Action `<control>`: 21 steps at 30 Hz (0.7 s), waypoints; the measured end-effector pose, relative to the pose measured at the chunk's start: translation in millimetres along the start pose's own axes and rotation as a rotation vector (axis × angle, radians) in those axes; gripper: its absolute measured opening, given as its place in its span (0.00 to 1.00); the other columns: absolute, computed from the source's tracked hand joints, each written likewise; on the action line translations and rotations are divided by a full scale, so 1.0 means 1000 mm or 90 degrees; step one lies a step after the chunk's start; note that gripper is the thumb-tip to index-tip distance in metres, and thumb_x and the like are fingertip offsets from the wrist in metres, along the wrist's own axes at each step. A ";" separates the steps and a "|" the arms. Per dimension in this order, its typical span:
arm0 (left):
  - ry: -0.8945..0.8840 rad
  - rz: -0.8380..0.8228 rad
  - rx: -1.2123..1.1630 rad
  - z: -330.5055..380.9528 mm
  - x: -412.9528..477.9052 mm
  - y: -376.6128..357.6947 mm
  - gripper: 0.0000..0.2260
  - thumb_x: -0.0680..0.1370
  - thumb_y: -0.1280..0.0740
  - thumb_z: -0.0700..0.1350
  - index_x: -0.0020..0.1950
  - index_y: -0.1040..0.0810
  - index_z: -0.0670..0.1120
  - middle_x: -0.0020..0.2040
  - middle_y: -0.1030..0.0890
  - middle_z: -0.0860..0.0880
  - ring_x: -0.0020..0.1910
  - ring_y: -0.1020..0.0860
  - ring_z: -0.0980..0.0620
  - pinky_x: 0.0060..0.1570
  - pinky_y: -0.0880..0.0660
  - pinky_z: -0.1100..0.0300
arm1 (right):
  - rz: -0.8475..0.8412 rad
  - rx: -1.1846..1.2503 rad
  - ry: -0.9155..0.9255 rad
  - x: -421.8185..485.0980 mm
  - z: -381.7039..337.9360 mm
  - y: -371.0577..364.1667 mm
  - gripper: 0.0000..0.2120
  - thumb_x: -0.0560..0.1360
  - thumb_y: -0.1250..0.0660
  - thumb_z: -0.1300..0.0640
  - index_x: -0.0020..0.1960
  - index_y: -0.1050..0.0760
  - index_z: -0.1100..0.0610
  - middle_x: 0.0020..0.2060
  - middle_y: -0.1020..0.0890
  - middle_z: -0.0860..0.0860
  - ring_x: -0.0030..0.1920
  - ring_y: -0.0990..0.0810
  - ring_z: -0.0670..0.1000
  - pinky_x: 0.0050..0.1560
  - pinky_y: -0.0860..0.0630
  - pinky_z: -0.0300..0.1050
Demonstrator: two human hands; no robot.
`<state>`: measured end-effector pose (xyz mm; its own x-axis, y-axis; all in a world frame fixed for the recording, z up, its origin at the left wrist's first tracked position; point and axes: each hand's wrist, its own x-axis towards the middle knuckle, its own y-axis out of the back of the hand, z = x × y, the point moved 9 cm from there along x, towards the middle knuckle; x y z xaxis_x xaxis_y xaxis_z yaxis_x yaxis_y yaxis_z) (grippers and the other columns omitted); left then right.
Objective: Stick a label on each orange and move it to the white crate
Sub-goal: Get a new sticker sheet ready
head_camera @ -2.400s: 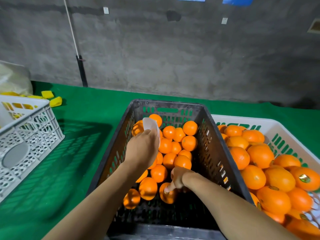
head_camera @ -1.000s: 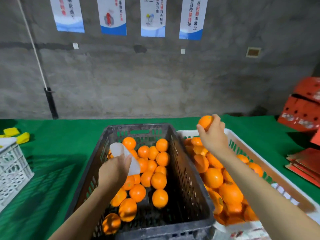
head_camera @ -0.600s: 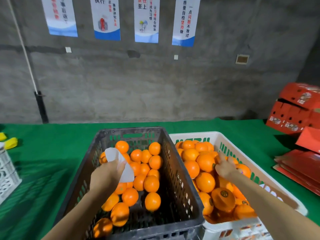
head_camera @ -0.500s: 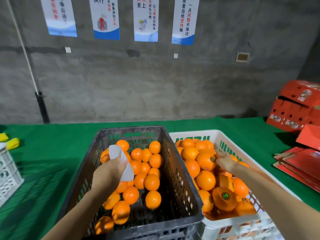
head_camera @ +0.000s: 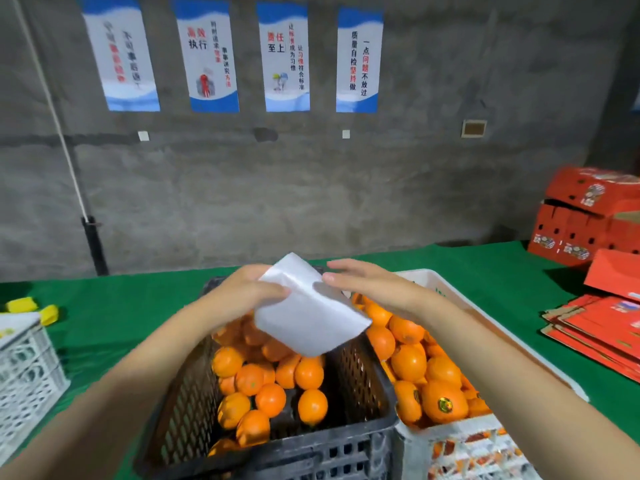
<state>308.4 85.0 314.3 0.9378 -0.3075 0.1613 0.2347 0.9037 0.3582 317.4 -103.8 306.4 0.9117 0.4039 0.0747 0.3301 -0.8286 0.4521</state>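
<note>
Left hand grips the white label sheet at centre frame; right hand, fingers straight, touches its top edge. Best to keep the sheet taut and peel one label cleanly. Oranges sit in the dark crate below, white crate lower right.

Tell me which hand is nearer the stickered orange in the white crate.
Right. The right hand hovers over the white crate, beyond the stickered orange; the left hand, gripping the white sheet, is over the black crate, farther left.
</note>
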 end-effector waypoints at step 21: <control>-0.005 0.102 -0.043 0.025 0.029 -0.231 0.07 0.74 0.28 0.47 0.38 0.19 0.46 0.33 0.17 0.51 0.37 0.18 0.46 0.43 0.19 0.39 | 0.508 0.165 -0.035 -0.236 0.103 0.164 0.14 0.75 0.29 0.52 0.34 0.26 0.55 0.26 0.27 0.56 0.25 0.30 0.55 0.26 0.34 0.43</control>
<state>274.8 -140.6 259.6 0.9625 -0.1596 0.2195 0.0985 0.9591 0.2653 182.2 -375.0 271.3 0.9036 -0.3557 0.2388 -0.3798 -0.9229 0.0626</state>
